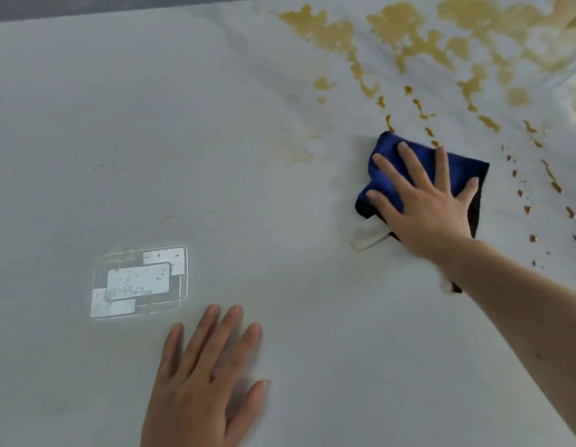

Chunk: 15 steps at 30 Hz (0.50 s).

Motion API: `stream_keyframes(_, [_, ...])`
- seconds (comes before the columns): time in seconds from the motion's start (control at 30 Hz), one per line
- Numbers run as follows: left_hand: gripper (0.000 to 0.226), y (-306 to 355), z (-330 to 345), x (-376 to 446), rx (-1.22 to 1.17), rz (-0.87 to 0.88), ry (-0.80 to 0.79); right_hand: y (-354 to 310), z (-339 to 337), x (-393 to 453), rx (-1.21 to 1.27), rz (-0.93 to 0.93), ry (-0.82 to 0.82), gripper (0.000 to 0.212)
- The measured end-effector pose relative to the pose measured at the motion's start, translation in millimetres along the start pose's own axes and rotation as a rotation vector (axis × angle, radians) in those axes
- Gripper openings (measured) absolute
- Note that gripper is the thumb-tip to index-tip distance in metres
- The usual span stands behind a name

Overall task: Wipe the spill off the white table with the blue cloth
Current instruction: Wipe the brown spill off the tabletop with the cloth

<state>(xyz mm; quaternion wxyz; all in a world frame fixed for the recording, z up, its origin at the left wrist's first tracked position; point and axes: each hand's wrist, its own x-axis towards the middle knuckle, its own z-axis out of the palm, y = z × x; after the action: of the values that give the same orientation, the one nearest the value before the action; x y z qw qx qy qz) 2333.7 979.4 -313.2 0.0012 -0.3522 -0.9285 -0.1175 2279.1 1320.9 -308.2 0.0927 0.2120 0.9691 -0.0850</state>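
Head view: the right hand point(431, 214), fingers spread flat in a released grip, pressed the folded blue cloth point(419, 162) onto the white table point(151, 124), just below the yellow-brown liquid spill point(409, 43). The left hand point(206, 382) rested flat, released, on the table's near part.

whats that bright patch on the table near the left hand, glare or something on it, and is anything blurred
Head view: the bright patch looks like reflected light on the glossy table, not an object; its overlapping rectangles suggest a window or lamp. Head view: the left hand is slightly smeared at its right edge, the right hand on the cloth is sharper. Head view: the far spill is soft, and the table edge bows from the wide lens.
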Motion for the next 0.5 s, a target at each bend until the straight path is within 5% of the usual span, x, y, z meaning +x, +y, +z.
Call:
stream_keyframes(0.23, [0.049, 0, -3, 1, -0.009, -0.031, -0.009, 34, -7, -38, 0.028, 0.199, -0.066, 0.064])
stream_keyframes(0.5, [0.048, 2, 0, 4, -0.016, -0.068, -0.035, 24, -1, -36, -0.114, -0.066, -0.076, 0.061])
